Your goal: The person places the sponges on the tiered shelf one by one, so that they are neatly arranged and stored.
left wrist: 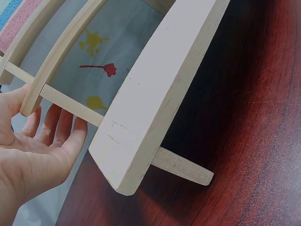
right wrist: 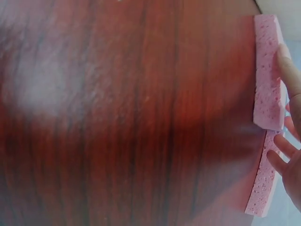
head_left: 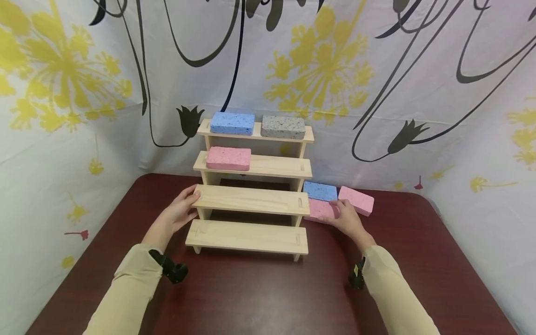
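A four-step wooden shelf rack [head_left: 251,200] stands on the table. My left hand [head_left: 177,211] grips the left end of its second step from the bottom, thumb at the board and fingers below it, as the left wrist view also shows. Right of the rack, my right hand [head_left: 347,221] pinches a pink sponge [head_left: 321,209] between thumb and fingers; the rack partly hides that sponge's left end. Just behind it lies a blue sponge [head_left: 320,191]. Another pink sponge [head_left: 357,201] lies askew beside my right fingers.
On the top step sit a blue sponge [head_left: 232,123] and a grey sponge [head_left: 283,127]. The step below carries a pink sponge [head_left: 228,158] at its left. A patterned cloth [head_left: 234,83] hangs behind and beside the dark red table [head_left: 251,293].
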### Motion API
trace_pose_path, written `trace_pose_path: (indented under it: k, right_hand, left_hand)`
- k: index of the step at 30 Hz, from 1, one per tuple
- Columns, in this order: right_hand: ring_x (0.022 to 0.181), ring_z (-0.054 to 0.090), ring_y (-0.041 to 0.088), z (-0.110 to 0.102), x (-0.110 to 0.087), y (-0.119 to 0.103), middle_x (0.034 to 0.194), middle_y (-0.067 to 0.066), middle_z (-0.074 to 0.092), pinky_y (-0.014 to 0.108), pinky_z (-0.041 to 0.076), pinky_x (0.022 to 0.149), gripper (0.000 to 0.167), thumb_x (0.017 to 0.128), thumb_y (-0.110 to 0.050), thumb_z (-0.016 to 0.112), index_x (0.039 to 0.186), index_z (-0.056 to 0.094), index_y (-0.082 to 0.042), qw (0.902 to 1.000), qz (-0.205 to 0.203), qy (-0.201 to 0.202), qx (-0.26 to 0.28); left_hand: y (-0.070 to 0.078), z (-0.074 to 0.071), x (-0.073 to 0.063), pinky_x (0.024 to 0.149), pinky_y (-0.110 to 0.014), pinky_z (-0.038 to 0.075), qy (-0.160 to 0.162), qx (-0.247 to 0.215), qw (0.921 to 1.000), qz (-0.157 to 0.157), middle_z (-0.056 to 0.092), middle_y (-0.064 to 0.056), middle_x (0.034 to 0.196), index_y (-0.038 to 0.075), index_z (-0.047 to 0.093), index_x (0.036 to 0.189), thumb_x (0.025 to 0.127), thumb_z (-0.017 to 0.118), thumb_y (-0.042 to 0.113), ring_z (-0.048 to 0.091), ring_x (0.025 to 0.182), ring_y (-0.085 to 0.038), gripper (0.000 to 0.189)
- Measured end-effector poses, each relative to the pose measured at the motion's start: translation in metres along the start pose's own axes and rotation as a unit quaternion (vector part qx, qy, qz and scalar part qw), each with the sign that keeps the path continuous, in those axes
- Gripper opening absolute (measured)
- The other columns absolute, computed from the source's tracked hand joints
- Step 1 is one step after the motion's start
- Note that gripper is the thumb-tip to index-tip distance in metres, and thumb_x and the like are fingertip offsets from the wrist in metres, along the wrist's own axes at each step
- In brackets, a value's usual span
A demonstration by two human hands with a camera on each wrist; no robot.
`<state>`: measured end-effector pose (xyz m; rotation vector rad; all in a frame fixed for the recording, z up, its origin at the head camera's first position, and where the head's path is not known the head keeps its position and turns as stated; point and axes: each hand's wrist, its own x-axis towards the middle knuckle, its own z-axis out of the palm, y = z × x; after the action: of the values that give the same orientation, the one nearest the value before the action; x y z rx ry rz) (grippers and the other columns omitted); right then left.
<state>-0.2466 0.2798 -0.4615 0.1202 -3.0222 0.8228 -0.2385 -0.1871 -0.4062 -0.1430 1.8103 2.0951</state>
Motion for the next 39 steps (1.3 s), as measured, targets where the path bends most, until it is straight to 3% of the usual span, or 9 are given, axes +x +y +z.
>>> trace_pose_path:
  k: [7, 13, 20, 23, 29, 39]
  right_hand:
    - [0.113, 0.041, 0.038, -0.003, 0.003, 0.002, 0.129, 0.025, 0.035, 0.058, 0.035, 0.099, 0.083, 0.072, -0.054, 0.070, 0.131, 0.044, -0.001, 0.9992, 0.004, -0.033, -0.023]
    - [0.112, 0.037, 0.040, -0.007, 0.008, -0.004, 0.130, 0.029, 0.030, 0.057, 0.035, 0.099, 0.083, 0.071, -0.050, 0.073, 0.127, 0.044, 0.005, 0.9974, 0.022, -0.067, -0.014]
    - [0.103, 0.040, 0.035, -0.008, 0.011, -0.010, 0.121, 0.029, 0.043, 0.049, 0.040, 0.091, 0.082, 0.073, -0.041, 0.074, 0.126, 0.039, 0.011, 0.9944, 0.043, -0.096, -0.008]
    - [0.105, 0.040, 0.036, -0.008, 0.011, -0.010, 0.125, 0.028, 0.042, 0.051, 0.039, 0.094, 0.083, 0.073, -0.042, 0.074, 0.128, 0.038, 0.009, 0.9939, 0.040, -0.102, -0.012]
    - [0.110, 0.040, 0.038, -0.010, 0.009, -0.013, 0.132, 0.028, 0.038, 0.056, 0.034, 0.099, 0.084, 0.075, -0.040, 0.073, 0.134, 0.034, 0.006, 0.9945, 0.020, -0.102, 0.013]
    - [0.115, 0.039, 0.042, -0.001, -0.001, 0.000, 0.131, 0.030, 0.039, 0.060, 0.032, 0.100, 0.083, 0.072, -0.036, 0.076, 0.133, 0.037, 0.005, 0.9977, -0.007, -0.067, 0.011]
  left_hand:
    - [0.001, 0.000, 0.000, 0.115, -0.047, 0.009, -0.001, -0.002, 1.0000, -0.001, 0.000, -0.014, 0.154, 0.018, -0.004, 0.148, 0.096, 0.043, 0.031, 0.007, 0.142, -0.027, 0.071]
    - [0.001, 0.000, 0.000, 0.116, -0.047, 0.008, -0.002, -0.002, 1.0000, -0.003, -0.002, -0.015, 0.154, 0.017, -0.006, 0.148, 0.096, 0.043, 0.032, 0.005, 0.142, -0.028, 0.072]
    - [0.001, 0.000, -0.001, 0.115, -0.047, 0.009, 0.000, 0.000, 1.0000, -0.006, -0.001, -0.015, 0.154, 0.018, -0.005, 0.148, 0.096, 0.043, 0.032, 0.006, 0.142, -0.028, 0.072]
    - [0.001, -0.001, -0.001, 0.115, -0.047, 0.010, -0.001, 0.003, 1.0000, -0.006, 0.000, -0.016, 0.154, 0.018, -0.005, 0.148, 0.096, 0.043, 0.032, 0.007, 0.142, -0.029, 0.072]
    - [0.002, -0.002, -0.003, 0.115, -0.048, 0.011, 0.006, 0.007, 1.0000, 0.000, 0.001, -0.016, 0.153, 0.018, -0.005, 0.148, 0.096, 0.043, 0.033, 0.009, 0.141, -0.029, 0.072]
    - [-0.001, 0.001, -0.004, 0.115, -0.049, 0.011, 0.003, 0.005, 1.0000, 0.003, 0.000, -0.016, 0.154, 0.017, -0.004, 0.148, 0.096, 0.043, 0.032, 0.007, 0.142, -0.029, 0.072]
